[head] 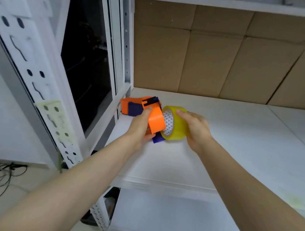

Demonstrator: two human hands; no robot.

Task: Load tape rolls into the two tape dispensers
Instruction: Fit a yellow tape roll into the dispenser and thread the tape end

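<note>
Yellow tape roll point(176, 126) held at orange dispenser point(156, 120).
Dispenser is gripped by left hand point(139, 126), roll by right hand point(196, 130); second dispenser point(134, 107), at 11 o'clock, is partly hidden.

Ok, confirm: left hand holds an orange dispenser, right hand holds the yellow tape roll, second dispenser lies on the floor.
Not the floor: the head view shows the second dispenser on the white shelf, behind the orange dispenser. The rest is right.
</note>
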